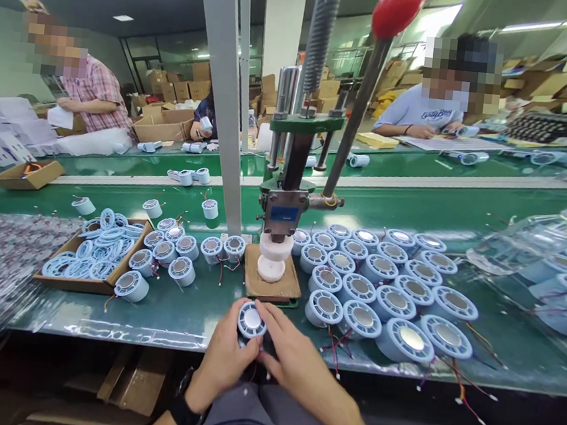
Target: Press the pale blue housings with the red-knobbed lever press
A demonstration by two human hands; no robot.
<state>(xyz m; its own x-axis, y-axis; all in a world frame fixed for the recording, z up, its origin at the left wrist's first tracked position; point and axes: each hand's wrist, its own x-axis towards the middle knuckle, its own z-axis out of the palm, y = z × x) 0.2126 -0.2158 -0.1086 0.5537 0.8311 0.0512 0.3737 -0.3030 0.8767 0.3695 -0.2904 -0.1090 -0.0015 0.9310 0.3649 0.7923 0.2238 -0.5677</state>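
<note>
Between my left hand (pixel 226 350) and my right hand (pixel 288 346) is a light-blue round motor housing (pixel 252 320), its slotted ring and silver disc facing up. The fingers of both hands are closed around its sides, at the table's front edge. Just beyond stands a hand press (pixel 283 212) with a red-knobbed lever (pixel 399 11). Its white round upper die sits above a white lower die (pixel 270 269) on a brown board (pixel 286 291). Many similar housings (pixel 363 320) with wires stand right of the press, and several more (pixel 164 250) stand left.
A cardboard box (pixel 132 249) of loose light-blue rings sits at the left, beside plastic-wrapped wired parts (pixel 2 265). A clear plastic bottle (pixel 526 239) lies at the right. Behind the press, a grey post (pixel 225 93) rises. Co-workers (pixel 94 91) sit across the green belt (pixel 415 195).
</note>
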